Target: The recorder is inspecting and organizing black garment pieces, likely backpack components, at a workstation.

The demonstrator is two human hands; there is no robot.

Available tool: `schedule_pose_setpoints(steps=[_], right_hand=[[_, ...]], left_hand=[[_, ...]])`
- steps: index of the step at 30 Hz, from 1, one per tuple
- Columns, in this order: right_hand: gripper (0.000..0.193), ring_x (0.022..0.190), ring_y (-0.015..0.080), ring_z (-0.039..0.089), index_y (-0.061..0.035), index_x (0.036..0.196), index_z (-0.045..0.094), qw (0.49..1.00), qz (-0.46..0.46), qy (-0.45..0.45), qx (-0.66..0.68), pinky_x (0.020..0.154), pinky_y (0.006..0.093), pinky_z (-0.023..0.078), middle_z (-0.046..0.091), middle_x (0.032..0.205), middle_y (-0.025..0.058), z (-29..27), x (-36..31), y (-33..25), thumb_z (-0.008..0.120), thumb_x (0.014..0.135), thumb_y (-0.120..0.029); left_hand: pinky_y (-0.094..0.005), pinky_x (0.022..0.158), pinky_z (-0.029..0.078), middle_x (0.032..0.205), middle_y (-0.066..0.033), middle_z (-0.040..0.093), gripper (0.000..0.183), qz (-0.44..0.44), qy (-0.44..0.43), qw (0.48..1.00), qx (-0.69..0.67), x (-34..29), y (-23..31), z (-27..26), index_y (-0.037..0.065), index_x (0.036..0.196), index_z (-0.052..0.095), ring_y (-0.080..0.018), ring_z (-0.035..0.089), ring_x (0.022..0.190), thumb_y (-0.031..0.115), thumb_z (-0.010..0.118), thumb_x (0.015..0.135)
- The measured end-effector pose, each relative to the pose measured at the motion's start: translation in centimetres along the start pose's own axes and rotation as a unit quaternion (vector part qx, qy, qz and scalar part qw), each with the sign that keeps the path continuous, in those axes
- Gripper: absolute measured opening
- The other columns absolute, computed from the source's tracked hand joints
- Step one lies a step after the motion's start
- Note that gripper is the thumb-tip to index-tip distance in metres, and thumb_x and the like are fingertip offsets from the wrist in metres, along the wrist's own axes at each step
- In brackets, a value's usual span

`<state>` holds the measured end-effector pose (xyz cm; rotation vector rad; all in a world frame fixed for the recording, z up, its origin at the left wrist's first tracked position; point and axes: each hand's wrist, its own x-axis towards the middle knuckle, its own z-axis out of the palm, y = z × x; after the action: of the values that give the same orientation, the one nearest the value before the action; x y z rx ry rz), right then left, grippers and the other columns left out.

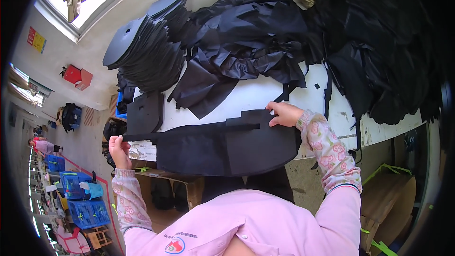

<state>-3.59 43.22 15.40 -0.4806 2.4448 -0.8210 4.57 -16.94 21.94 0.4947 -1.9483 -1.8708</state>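
Observation:
A long black fabric panel [189,154] with a rounded right end hangs over the table's near edge, in front of my body. A stiffer black sheet [265,147] lies on its right half, and a narrow black strap [140,137] runs along the top and out to the left. My left hand [121,151] is closed, pinching the strap's left end between thumb and fingers. At the panel's upper right corner, my right hand [285,114] grips the edge with thumb and forefinger.
On the white table [265,92] stand tall stacks of dark grey panels [142,47] at the back left. Heaped black fabric [246,33] fills the back, and more black pieces with straps [379,57] hang at the right. Cardboard boxes [391,199] sit below; blue crates [87,213] stand leftward.

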Motion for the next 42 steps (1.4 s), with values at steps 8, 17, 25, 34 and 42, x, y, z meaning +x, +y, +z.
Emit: schedule_pose_setpoints(steps=[8, 17, 25, 34, 42], right_hand=[[0.056, 0.091, 0.0376, 0.067, -0.008, 0.122, 0.053, 0.99, -0.04, 0.098, -0.095, 0.079, 0.044, 0.052, 0.07, 0.095, 0.0183, 0.7, -2.7, -4.1, 0.079, 0.078, -0.029], [0.054, 0.075, 0.0352, 0.066, -0.014, 0.119, 0.055, 0.965, -0.078, 0.194, -0.157, 0.074, 0.0413, 0.049, 0.069, 0.078, 0.0121, 1.1, -4.7, -7.7, 0.081, 0.075, -0.032], [0.049, 0.07, 0.0297, 0.067, -0.0095, 0.113, 0.053, 0.949, -0.087, 0.244, -0.179, 0.071, 0.0397, 0.045, 0.068, 0.073, 0.0083, 1.5, -5.5, -7.3, 0.08, 0.075, -0.026], [0.046, 0.067, 0.0283, 0.067, -0.0064, 0.11, 0.054, 0.934, -0.047, 0.269, -0.231, 0.071, 0.0402, 0.043, 0.067, 0.071, 0.0069, 3.3, -5.0, -7.7, 0.079, 0.075, -0.023], [0.053, 0.109, 0.0354, 0.058, -0.0077, 0.122, 0.057, 0.919, 0.004, 0.382, -0.096, 0.089, 0.0423, 0.049, 0.06, 0.113, 0.0153, -2.6, 0.0, 0.1, 0.079, 0.077, -0.026]], left_hand=[[-0.0379, 0.102, 0.043, 0.123, -0.0137, 0.063, 0.043, 0.221, -0.459, 0.812, 0.284, -3.4, 0.1, 21.7, 0.004, 0.123, 0.06, -0.0297, 0.056, 0.118, 0.024, 0.072, 0.086], [-0.0301, 0.091, 0.051, 0.108, -0.0122, 0.07, 0.059, -0.016, -0.78, 0.551, 0.298, -6.0, -2.2, 36.4, 0.001, 0.129, 0.057, -0.0198, 0.067, 0.097, 0.015, 0.081, 0.077], [-0.0304, 0.091, 0.051, 0.109, -0.0094, 0.071, 0.062, -0.048, -0.774, 0.59, 0.225, -7.2, -1.7, 36.8, 0.0, 0.13, 0.056, -0.0172, 0.066, 0.097, 0.01, 0.081, 0.075], [-0.0373, 0.106, 0.041, 0.134, -0.0162, 0.058, 0.077, 0.068, -0.712, 0.649, 0.259, -7.7, -2.2, 36.8, 0.003, 0.143, 0.04, -0.0274, 0.056, 0.124, 0.013, 0.079, 0.078], [-0.0578, 0.119, 0.009, 0.162, -0.0164, 0.019, 0.091, 0.42, -0.601, 0.553, 0.396, -16.0, -8.0, 29.4, 0.011, 0.155, 0.026, -0.0343, 0.014, 0.151, 0.062, 0.058, 0.086]])
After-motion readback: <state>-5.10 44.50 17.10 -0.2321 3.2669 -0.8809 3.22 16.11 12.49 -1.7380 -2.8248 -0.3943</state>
